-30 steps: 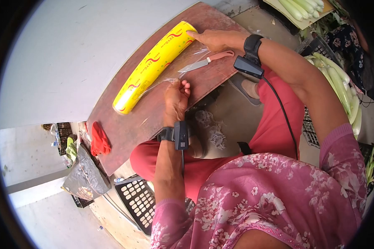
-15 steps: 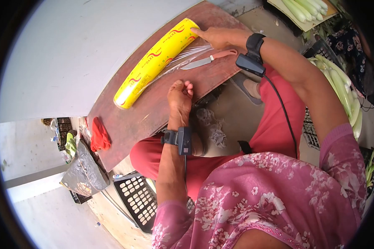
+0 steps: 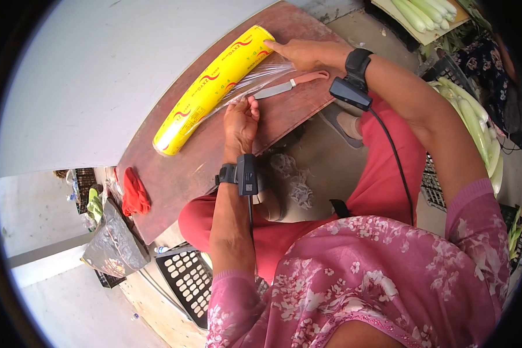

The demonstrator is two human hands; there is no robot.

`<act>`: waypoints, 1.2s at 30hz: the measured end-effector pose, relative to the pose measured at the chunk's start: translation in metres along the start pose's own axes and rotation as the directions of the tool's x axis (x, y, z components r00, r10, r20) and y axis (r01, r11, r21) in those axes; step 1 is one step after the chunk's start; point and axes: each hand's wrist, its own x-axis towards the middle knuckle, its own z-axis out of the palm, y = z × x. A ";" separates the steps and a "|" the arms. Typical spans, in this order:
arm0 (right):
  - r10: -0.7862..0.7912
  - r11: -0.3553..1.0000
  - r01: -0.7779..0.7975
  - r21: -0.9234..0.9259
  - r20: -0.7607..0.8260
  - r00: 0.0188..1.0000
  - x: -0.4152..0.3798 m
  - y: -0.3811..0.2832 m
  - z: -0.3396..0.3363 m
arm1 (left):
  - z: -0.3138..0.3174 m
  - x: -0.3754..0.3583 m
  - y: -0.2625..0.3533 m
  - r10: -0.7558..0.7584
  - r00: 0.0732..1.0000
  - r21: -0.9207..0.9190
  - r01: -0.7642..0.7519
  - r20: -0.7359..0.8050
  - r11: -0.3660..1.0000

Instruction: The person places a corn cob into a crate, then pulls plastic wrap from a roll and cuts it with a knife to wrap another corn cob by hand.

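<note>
A big yellow roll of cling film (image 3: pixel 209 87) with red and green print lies slantwise on the reddish-brown board. A loose strip of clear film runs along its near side. My left hand (image 3: pixel 241 120) is palm up at this strip, fingers curled and closed on its edge. My right hand (image 3: pixel 301 53) is at the roll's far right end, one fingertip against the yellow surface. Its other fingers are partly hidden and look closed over the film, which stretches tight from there. Between the hands lies a knife (image 3: pixel 290 84) with a pinkish-orange handle, near the film.
The board (image 3: pixel 174 180) ends at a curved edge beside a pale wall. A red cloth (image 3: pixel 136 192) lies at its left corner. Black plastic crates (image 3: pixel 185 281) stand on the floor. Pale green stalks (image 3: pixel 472 124) are piled at right, with more on a stand (image 3: pixel 429 35).
My left hand has moved up and forward to the film's edge. The print on the roll has shifted, so it has turned a little. My right hand stays at the roll's end.
</note>
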 end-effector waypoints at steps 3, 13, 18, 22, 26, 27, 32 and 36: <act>0.022 1.000 -0.022 -0.002 0.024 0.999 0.000 -0.002 -0.002 | -0.002 -0.001 -0.001 -0.002 1.000 -0.003 0.002 -0.029 1.000; 0.028 1.000 -0.028 -0.006 0.016 0.999 0.003 0.001 0.000 | -0.005 -0.016 -0.009 -0.079 0.991 0.097 0.089 -0.105 0.991; 0.037 0.999 -0.037 0.000 -0.002 0.999 0.008 0.001 0.004 | -0.009 -0.034 -0.013 -0.071 0.988 0.149 0.092 -0.140 0.984; 0.058 0.998 -0.058 0.002 0.022 0.998 0.005 -0.003 0.000 | -0.010 -0.035 -0.014 0.051 0.993 0.130 -0.036 -0.109 0.991; 0.046 0.999 -0.046 -0.028 0.021 0.999 0.001 -0.008 -0.004 | -0.010 -0.031 -0.015 0.122 0.987 -0.021 -0.125 -0.101 0.992; 0.048 0.998 -0.047 -0.046 0.021 0.999 0.001 -0.007 -0.003 | -0.011 -0.029 -0.014 0.112 0.989 -0.071 -0.119 -0.094 0.990; 0.018 1.000 -0.019 0.016 0.012 1.000 0.005 -0.002 0.001 | -0.007 -0.029 -0.014 0.060 0.989 -0.287 -0.098 -0.137 0.953; 0.024 1.000 -0.024 0.011 0.010 1.000 0.005 -0.001 0.001 | -0.008 -0.026 -0.014 0.029 0.989 -0.353 -0.079 -0.144 0.932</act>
